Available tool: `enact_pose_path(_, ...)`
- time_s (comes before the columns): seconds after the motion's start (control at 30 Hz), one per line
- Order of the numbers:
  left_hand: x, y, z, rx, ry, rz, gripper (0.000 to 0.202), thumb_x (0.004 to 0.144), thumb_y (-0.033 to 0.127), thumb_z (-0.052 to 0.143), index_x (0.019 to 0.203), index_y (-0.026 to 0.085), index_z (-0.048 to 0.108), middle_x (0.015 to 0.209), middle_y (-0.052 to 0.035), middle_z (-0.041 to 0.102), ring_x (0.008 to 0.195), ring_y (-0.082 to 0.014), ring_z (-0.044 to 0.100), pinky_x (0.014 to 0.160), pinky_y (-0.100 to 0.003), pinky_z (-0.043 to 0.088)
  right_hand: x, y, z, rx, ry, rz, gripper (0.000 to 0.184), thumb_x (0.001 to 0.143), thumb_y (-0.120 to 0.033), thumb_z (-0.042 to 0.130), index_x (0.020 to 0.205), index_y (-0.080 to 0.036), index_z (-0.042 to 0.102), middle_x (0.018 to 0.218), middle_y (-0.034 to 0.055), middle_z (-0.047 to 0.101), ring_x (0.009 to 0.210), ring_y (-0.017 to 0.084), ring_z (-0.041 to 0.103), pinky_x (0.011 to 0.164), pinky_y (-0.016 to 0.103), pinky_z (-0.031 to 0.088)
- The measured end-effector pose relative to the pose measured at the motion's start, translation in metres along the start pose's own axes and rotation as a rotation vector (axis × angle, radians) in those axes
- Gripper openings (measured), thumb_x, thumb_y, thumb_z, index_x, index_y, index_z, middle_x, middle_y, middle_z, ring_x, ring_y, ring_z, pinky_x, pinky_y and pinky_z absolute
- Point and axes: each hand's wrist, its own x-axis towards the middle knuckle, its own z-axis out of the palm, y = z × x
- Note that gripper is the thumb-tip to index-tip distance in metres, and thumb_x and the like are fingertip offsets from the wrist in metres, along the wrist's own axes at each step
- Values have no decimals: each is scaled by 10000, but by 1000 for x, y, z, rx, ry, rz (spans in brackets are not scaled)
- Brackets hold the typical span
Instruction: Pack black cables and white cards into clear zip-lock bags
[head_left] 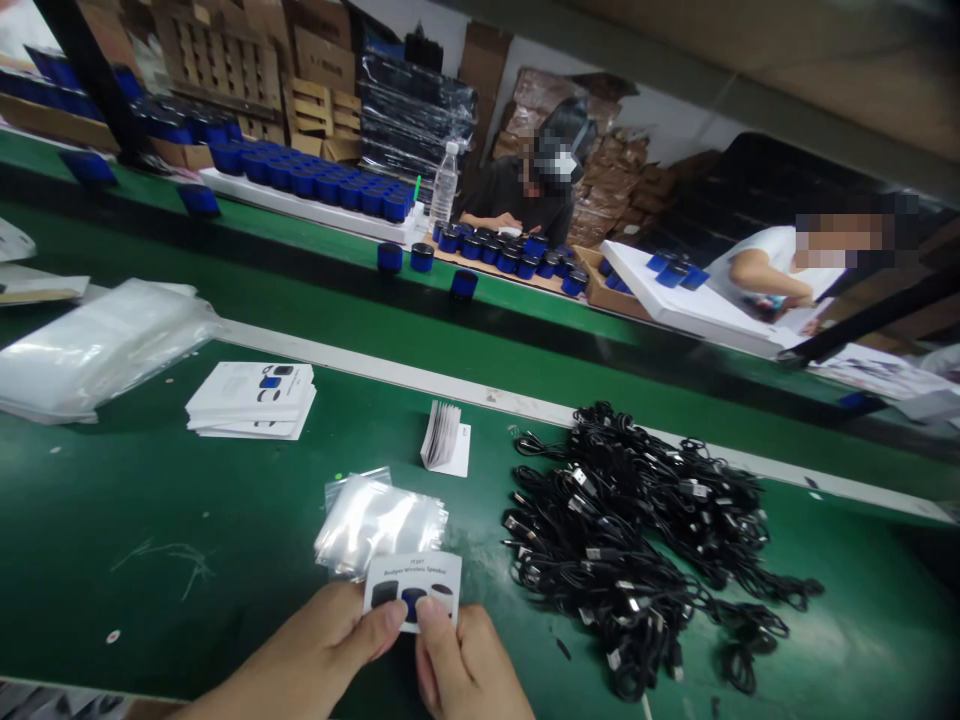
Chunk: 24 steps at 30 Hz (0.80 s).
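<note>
One white speaker card [412, 588] pinched at bottom centre between left hand [311, 655] and right hand [469, 665], hands together, small clear plastic bags [379, 525] just above.

A small white speaker card [412, 590] was held up at the bottom middle, and a clear plastic bag [380, 522] was seen just above it.

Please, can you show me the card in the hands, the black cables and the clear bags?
Card [439, 572]: head view, on its white printed face.
Cables [600, 540]: head view, on the middle of the black pile.
Bags [379, 522]: head view, on the clear plastic of the top bag.
</note>
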Motion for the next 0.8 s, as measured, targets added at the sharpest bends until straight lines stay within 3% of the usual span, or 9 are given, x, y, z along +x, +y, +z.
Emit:
enact_pose_path(0.07,-1,0,2,175,74,92,359,878,467,445,734,215,657,688,5,653,692,-183,584,653,-243,384,1,3,4,-166,117,-172,602,925,-592,303,558,-207,586,516,50,578,499,172,545,517,271,352)
enact_pose_path(0.17,0,-7,6,454,196,226,376,925,354,334,804,232,669,789,-34,723,758,-222,651,718,-285,399,5,5,10,-391,155,-389,582,988,-401,230,678,-189,674,595,107,673,526,220,623,542,307,339)
enact_pose_path(0.23,2,-16,9,615,231,281,392,934,297,294,819,221,661,783,-55,726,736,-232,662,696,-302,403,6,7,14,-530,142,-454,558,988,-297,235,677,-172,680,586,121,680,499,236,637,527,318,332)
enact_pose_path(0.37,4,-27,8,813,156,334,336,911,225,332,840,215,659,832,-69,738,747,-243,681,658,-302,425,7,9,19,-693,179,-461,471,963,-227,325,645,-156,666,585,128,679,516,254,650,551,319,370)
enact_pose_path(0.43,4,-22,4,847,159,337,342,920,227,323,862,216,660,817,-61,741,724,-230,689,634,-288,437,9,5,11,-647,126,-443,481,972,-246,306,664,-159,665,596,124,683,521,237,649,550,305,382)
enact_pose_path(0.53,0,-2,-7,693,145,419,394,943,260,280,839,244,660,838,-16,748,760,-176,692,687,-232,462,15,-12,-19,-341,-156,-415,604,995,-411,198,662,-191,652,589,76,669,538,178,631,549,254,411)
enact_pose_path(0.63,-5,22,-19,547,-59,543,353,929,297,342,851,281,685,901,34,752,829,-139,687,740,-175,476,21,-31,-58,-99,-382,-345,647,939,-607,185,857,-201,681,690,47,669,610,168,612,627,258,464)
enact_pose_path(0.73,-8,32,-24,505,-166,529,243,892,312,463,886,307,706,871,51,754,836,-143,695,728,-171,489,24,-45,-81,-65,-393,-239,566,965,-542,214,1052,-202,659,777,45,664,707,181,612,657,274,468)
enact_pose_path(0.8,-8,29,-24,523,-103,490,159,837,316,557,816,315,714,803,59,749,795,-156,699,685,-182,496,25,-50,-83,-95,-371,-221,380,949,-461,392,1004,-218,679,812,30,654,763,175,602,672,257,449)
